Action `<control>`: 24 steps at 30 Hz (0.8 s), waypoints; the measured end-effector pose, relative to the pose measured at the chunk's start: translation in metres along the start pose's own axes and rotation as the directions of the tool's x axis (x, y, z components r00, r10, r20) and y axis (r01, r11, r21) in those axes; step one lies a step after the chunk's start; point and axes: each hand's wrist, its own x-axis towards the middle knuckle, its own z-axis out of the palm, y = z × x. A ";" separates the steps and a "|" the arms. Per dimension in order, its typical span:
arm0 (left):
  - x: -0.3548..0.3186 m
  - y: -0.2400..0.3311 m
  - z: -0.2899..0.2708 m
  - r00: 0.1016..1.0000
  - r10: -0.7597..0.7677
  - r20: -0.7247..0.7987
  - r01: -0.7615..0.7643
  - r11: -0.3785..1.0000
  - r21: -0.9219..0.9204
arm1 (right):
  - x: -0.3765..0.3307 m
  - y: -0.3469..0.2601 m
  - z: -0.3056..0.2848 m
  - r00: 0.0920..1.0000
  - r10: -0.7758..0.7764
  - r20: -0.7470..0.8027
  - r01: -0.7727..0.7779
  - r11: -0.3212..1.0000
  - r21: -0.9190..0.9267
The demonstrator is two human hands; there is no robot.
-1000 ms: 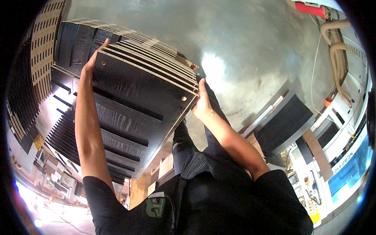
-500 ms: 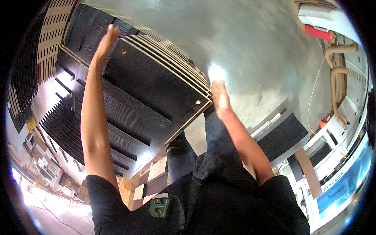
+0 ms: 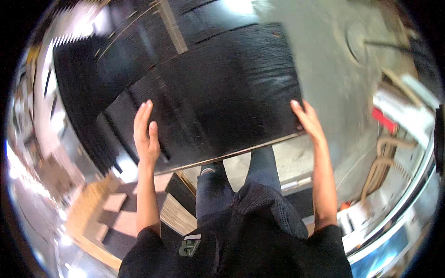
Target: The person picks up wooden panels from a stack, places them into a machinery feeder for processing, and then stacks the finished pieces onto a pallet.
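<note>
A large flat black board [image 3: 222, 97] with a pale wooden edge fills the middle of the view, held out in front of me. My left hand [image 3: 146, 134] lies flat on its left side, fingers stretched upward over the black face. My right hand [image 3: 308, 123] presses against its right edge near the lower corner. The board hides whatever is beneath it. My legs and dark shirt show below the board's near edge.
More black boards [image 3: 88, 74] are stacked at the upper left, one with a pale strip. Grey concrete floor [image 3: 333, 69] lies to the right. Tan wooden pieces [image 3: 116, 204] sit at the lower left. Pale hoses and a red object [image 3: 384, 120] lie at the right.
The view has swung and the board now lies broad and flat before me. Both hands have shifted from the stack's corners to the single board's left side and right edge.
</note>
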 end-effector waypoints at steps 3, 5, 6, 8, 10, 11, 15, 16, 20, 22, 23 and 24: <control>-0.095 -0.058 -0.038 0.958 -0.237 -0.161 0.240 0.971 0.000 | -0.013 -0.018 0.010 0.996 -0.083 0.029 0.081 0.993 0.085; -0.157 -0.095 -0.052 0.853 -0.410 -0.323 0.447 0.894 0.043 | -0.019 -0.018 0.017 0.993 -0.044 -0.112 0.047 0.998 0.030; -0.185 -0.114 -0.056 0.760 -0.502 -0.413 0.558 0.830 0.017 | -0.020 -0.010 0.017 0.989 0.004 -0.145 0.004 0.998 0.058; -0.233 -0.147 -0.055 0.494 -0.676 -0.547 0.733 0.662 -0.156 | -0.010 0.013 0.007 0.988 0.022 -0.155 -0.003 0.992 0.125; -0.288 -0.182 -0.035 0.090 -0.851 -0.518 0.701 0.423 -0.574 | 0.000 0.017 -0.001 0.995 -0.034 -0.096 0.046 0.991 0.127; -0.297 -0.192 -0.032 -0.092 -0.915 -0.393 0.512 0.295 -0.807 | 0.002 0.014 0.001 0.999 -0.021 -0.036 0.027 0.984 0.174; -0.308 -0.205 -0.011 -0.110 -0.989 0.101 0.206 -0.122 -0.971 | 0.001 0.012 -0.003 0.999 0.036 -0.008 -0.034 0.976 0.215; -0.309 -0.210 -0.004 -0.013 -0.994 0.107 0.162 -0.108 -0.981 | 0.008 0.024 -0.009 1.000 0.002 -0.009 0.000 0.968 0.253; -0.311 -0.226 0.010 0.071 -0.993 0.089 0.022 -0.088 -0.996 | 0.005 0.022 -0.006 1.000 -0.001 -0.004 0.002 0.979 0.205; -0.312 -0.228 0.011 0.019 -0.995 0.097 0.031 -0.096 -0.995 | 0.007 0.022 -0.008 1.000 -0.006 0.007 0.004 0.977 0.213; -0.312 -0.228 0.010 0.019 -0.995 0.097 0.034 -0.097 -0.995 | 0.008 0.024 -0.009 1.000 -0.013 0.018 0.008 0.974 0.225; -0.312 -0.227 0.010 0.009 -0.994 0.110 0.041 -0.109 -0.993 | 0.010 0.025 -0.010 1.000 -0.011 0.017 0.007 0.974 0.226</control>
